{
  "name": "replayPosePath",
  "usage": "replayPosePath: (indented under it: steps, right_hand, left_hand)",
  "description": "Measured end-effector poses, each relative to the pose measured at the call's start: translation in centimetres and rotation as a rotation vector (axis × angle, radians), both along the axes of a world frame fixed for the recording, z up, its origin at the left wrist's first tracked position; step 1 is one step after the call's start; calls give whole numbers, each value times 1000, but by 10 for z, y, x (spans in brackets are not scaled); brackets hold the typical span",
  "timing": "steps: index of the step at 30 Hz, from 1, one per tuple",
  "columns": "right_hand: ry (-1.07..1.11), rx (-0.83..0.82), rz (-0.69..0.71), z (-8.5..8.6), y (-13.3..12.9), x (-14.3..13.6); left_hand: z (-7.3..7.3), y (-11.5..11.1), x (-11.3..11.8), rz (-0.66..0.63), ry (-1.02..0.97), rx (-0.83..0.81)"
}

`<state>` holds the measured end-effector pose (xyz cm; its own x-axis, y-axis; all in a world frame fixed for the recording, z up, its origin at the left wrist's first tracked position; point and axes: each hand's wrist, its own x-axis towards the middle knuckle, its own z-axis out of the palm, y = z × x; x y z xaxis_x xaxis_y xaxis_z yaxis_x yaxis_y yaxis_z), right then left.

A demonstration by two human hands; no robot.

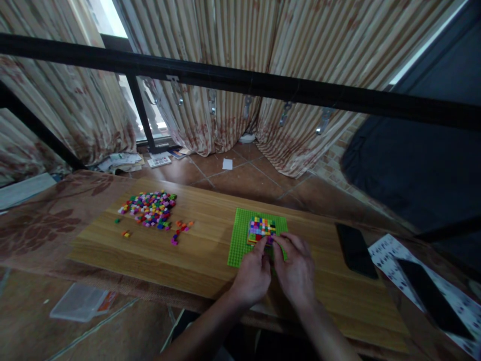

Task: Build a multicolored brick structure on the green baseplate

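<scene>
A green studded baseplate (235, 240) lies on the wooden board, with a multicoloured block of small toy bricks (262, 225) built up on it. Both hands meet at the near side of this build. My left hand (252, 275) has its fingers curled, with the index fingertip against the near edge; what lies under its fingers is hidden. From the right, my right hand (296, 265) brings thumb and index finger together at a small purple toy brick (269, 240) on the near edge. The fingers partly cover that brick and the baseplate's near right part.
A heap of loose toy bricks (152, 208) lies on the wooden board (210, 250) at left, with a few joined pieces (180, 230) beside it. At right are a black phone (356, 249), a printed sheet (391, 255) and another dark device (432, 296). A black rail (240, 77) crosses beyond.
</scene>
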<state>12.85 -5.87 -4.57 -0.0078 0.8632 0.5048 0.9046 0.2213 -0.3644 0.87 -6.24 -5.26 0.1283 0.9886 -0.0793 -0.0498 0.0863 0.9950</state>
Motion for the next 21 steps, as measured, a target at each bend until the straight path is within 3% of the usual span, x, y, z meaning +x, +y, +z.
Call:
replayPosePath:
  steps: [9, 21]
  right_hand:
    - [-235, 7, 22, -3, -3, -1]
    - [-321, -50, 43, -3, -1, 0]
  left_hand:
    - [1, -1, 2, -9, 29, 22]
    - [-6, -3, 2, -19, 114, 41]
